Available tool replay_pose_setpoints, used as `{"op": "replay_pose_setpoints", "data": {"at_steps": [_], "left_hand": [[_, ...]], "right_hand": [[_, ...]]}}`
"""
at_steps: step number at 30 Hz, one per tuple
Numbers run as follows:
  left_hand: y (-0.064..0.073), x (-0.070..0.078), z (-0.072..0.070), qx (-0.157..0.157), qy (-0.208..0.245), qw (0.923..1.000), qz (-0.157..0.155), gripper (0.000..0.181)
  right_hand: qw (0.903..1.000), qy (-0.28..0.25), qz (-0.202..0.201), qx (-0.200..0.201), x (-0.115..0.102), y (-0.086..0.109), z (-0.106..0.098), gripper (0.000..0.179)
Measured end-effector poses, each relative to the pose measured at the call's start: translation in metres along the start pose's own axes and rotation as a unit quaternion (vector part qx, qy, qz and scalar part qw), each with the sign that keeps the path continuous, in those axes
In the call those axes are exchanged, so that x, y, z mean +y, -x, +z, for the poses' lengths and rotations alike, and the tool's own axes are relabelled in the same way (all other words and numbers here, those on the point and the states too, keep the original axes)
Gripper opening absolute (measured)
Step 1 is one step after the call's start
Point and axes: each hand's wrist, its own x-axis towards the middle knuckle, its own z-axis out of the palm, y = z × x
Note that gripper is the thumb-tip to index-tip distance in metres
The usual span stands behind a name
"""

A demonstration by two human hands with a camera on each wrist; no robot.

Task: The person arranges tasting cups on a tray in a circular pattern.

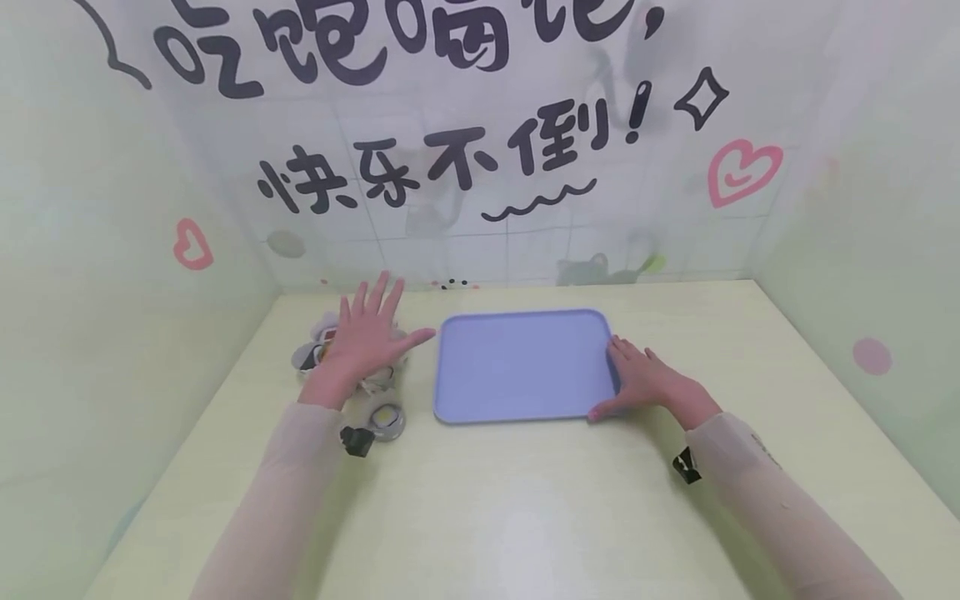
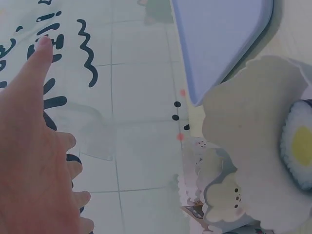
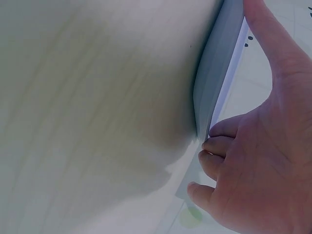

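The hands are well apart, one on either side of the tray [image 1: 525, 367]. The left hand [image 1: 367, 337] hangs raised over the pieces [image 1: 306, 357], empty, its fingers spread and its thumb pointing toward the tray's left edge; in the left wrist view it shows clear of both. The right hand [image 1: 645, 379] touches the tray's right side, its thumb at the near corner and its fingertips by the far part of that edge; the fingers lie along the rim and are not wrapped round it, though how firmly they press I cannot tell. The blue tray lies flat on the pale table [image 1: 487, 508], bare on top, between the hands. The pieces sit in a cluster left of it, partly hidden under the left hand; the nearest one, a scalloped sushi piece [image 1: 386, 418], lies just inside the left wrist. Behind stands a wall [image 1: 315, 258] with black lettering [image 1: 457, 158].
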Motion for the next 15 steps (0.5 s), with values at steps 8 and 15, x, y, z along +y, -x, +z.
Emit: {"op": "replay_pose_setpoints", "data": {"at_steps": [8, 15], "left_hand": [[0.023, -0.017, -0.003, -0.014, 0.064, 0.9978, 0.000, 0.100], [0.042, -0.030, -0.004, -0.011, 0.118, 0.9929, -0.010, 0.095]], "right_hand": [[1.0000, -0.007, -0.002, -0.004, -0.002, -0.004, 0.002, 0.132], [1.0000, -0.005, 0.000, -0.008, -0.002, -0.009, -0.002, 0.133]]}}
